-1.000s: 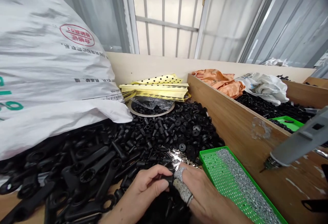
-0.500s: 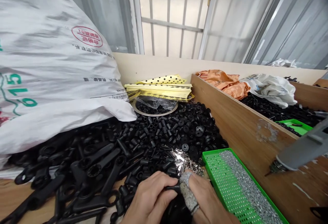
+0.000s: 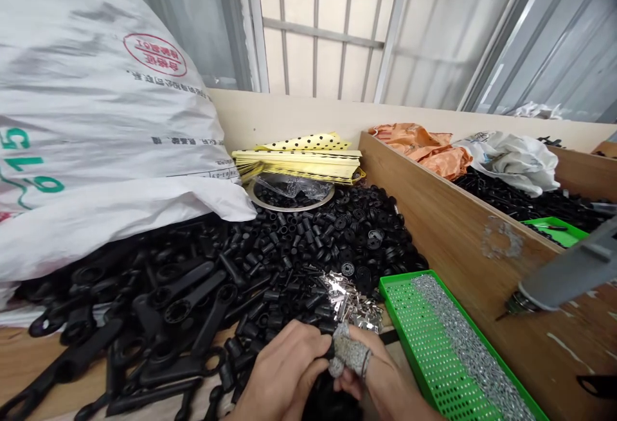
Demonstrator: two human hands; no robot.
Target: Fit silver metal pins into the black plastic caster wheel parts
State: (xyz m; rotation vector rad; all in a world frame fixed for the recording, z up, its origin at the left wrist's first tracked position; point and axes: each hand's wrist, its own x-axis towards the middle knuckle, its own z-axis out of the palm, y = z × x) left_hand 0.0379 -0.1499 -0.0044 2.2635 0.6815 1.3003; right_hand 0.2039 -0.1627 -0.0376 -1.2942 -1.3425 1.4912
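Note:
My left hand point(image 3: 282, 376) and my right hand point(image 3: 371, 373) meet at the bottom centre, both pinched on a small black plastic part point(image 3: 324, 398) between them. A grey knitted finger cot point(image 3: 348, 353) covers my right forefinger. Just beyond my fingers lies a heap of small silver metal pieces point(image 3: 349, 304). Black tube-shaped parts point(image 3: 289, 244) and round black caps point(image 3: 366, 241) are piled behind that. Long black handles with ring ends point(image 3: 168, 305) lie in a heap to the left.
A green perforated tray point(image 3: 409, 318) with a strip of small screws stands to the right. A grey power screwdriver point(image 3: 563, 276) hangs over the wooden divider point(image 3: 448, 228). A large white sack point(image 3: 96, 125) fills the left. Yellow dotted sheets point(image 3: 299, 161) and a metal bowl point(image 3: 289, 197) sit behind.
Both hands have slid lower and nearer to me while staying pinched on the black part. The view has shifted slightly, showing more of the silver pieces.

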